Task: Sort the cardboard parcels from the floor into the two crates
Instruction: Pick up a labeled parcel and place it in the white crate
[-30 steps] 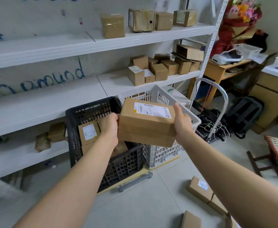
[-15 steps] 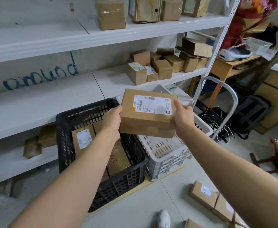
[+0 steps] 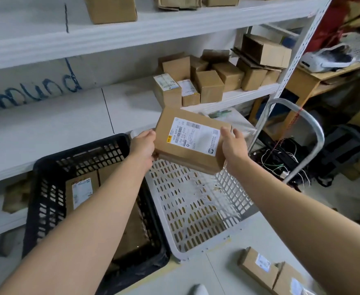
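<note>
Left hand (image 3: 143,145) and right hand (image 3: 234,146) gripped the labelled parcel (image 3: 192,141); I had swung it over the white crate (image 3: 196,209), likely its destination

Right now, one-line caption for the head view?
Left hand and right hand hold a parcel over the white crate, black crate alongside.

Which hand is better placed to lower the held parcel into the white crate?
Probably the right hand: it grips the parcel above the white crate, while the left hand sits at the edge of the black crate.
</note>
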Demonstrator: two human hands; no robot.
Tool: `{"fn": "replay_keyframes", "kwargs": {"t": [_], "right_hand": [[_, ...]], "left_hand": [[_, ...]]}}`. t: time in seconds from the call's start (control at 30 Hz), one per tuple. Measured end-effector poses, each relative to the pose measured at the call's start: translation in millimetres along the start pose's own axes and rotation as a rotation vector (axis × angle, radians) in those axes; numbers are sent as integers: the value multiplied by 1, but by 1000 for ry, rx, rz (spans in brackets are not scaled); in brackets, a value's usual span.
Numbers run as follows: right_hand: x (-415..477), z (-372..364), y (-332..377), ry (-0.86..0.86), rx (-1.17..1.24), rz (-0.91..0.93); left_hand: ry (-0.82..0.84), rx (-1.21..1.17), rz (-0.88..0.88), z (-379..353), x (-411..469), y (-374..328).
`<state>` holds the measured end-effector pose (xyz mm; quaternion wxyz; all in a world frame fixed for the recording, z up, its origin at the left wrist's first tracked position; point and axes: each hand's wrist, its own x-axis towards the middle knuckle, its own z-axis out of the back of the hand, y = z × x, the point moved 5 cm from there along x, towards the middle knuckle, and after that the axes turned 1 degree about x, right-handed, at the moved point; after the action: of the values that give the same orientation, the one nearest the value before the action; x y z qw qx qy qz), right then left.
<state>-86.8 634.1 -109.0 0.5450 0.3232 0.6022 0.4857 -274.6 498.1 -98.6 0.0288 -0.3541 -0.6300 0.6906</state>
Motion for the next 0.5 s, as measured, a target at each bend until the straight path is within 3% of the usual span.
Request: {"fn": "replay_keyframes", "kwargs": {"t": [0.23, 0.4, 0.5], "right_hand": [[48, -6, -44, 0, -116, -147], [75, -11, -83, -9, -238, -267], [88, -21, -99, -7, -267, -284]], "left_hand": [[-121, 112, 32, -13, 63, 34], [44, 143, 230, -33, 92, 62], [68, 187, 248, -37, 113, 72]]}}
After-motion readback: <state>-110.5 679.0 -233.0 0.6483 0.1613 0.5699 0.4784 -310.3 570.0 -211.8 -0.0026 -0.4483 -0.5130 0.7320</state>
